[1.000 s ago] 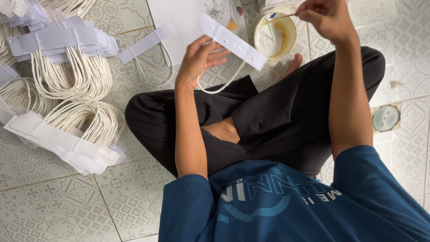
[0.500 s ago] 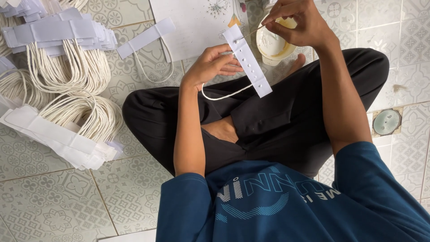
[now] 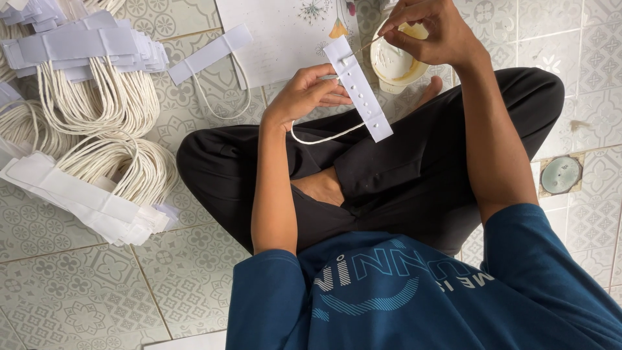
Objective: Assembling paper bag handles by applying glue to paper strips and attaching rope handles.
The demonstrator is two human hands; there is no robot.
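Observation:
I sit cross-legged on a tiled floor. My left hand [image 3: 304, 96] holds a white paper strip [image 3: 358, 88] with a white cord loop [image 3: 324, 136] hanging under it; small glue dots run along the strip. My right hand [image 3: 431, 29] pinches a thin stick [image 3: 360, 49] whose tip touches the strip's upper end. Just behind the strip stands a small white bowl of yellowish glue [image 3: 395, 58], partly hidden by my right hand.
Stacks of white strips with cord loops [image 3: 97, 78] lie at the left, another pile [image 3: 91, 194] nearer me. One single strip with a loop [image 3: 210, 55] lies beside a white printed sheet [image 3: 285, 32]. A round floor drain [image 3: 561, 175] is at the right.
My right hand came away from the glue bowl with the stick and now dabs the strip. My left hand turned the strip from slanting across to nearly upright.

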